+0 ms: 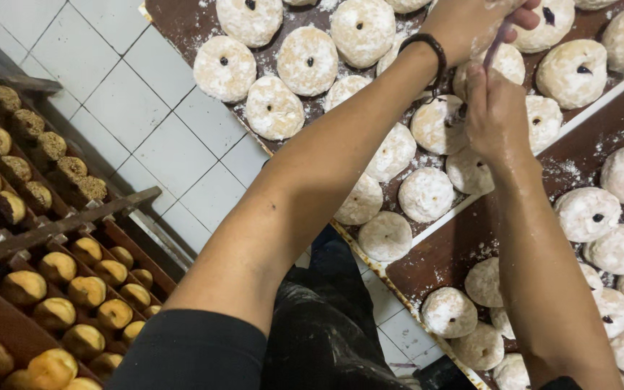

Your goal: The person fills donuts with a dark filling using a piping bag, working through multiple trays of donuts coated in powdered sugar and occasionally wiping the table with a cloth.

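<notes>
One head-worn camera looks steeply down from above the person's shoulders, close to both forearms, which stretch away toward the top of the frame. It faces the brown trays (464,245) of sugared doughnuts (307,61) at upper right, takes in white floor tiles (146,123) at the middle, and catches racks (74,224) of browned pastries at lower left.
</notes>
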